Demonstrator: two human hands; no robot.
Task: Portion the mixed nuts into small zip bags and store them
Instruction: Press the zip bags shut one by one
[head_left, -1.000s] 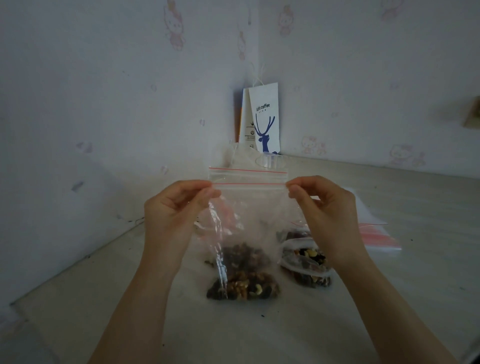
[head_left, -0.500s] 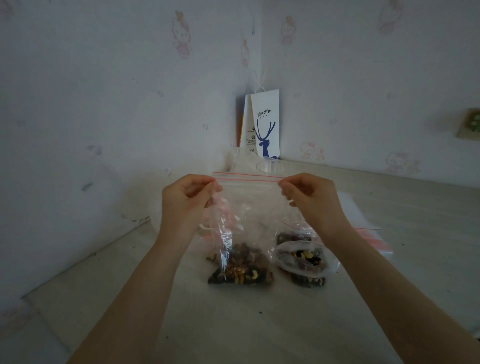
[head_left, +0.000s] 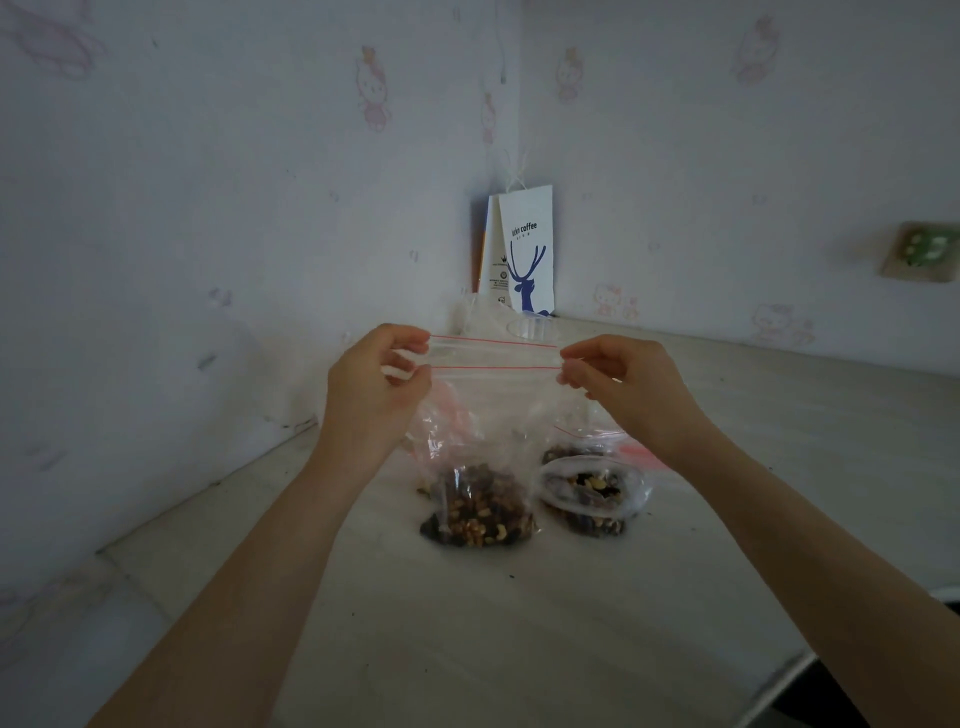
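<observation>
A clear zip bag (head_left: 493, 405) with two red lines along its top hangs upright over the table, mixed nuts (head_left: 480, 512) heaped in its bottom. My left hand (head_left: 371, 384) pinches the bag's top left corner. At the top right corner, my right hand (head_left: 621, 387) pinches the same strip. The two red lines stand apart, so the mouth looks parted. To the right lie small filled bags of nuts (head_left: 592, 491) on the table, one on top of another.
A white paper coffee bag (head_left: 524, 249) with a blue deer stands in the wall corner. A clear plastic cup (head_left: 530, 328) sits behind the held bag. Flat red-striped empty bags (head_left: 636, 449) lie behind my right wrist. The table's edge (head_left: 795, 665) runs at lower right.
Both hands moved further from me and slightly up with the bag. The two red lines at the bag's top now sit wider apart than half a second ago.
</observation>
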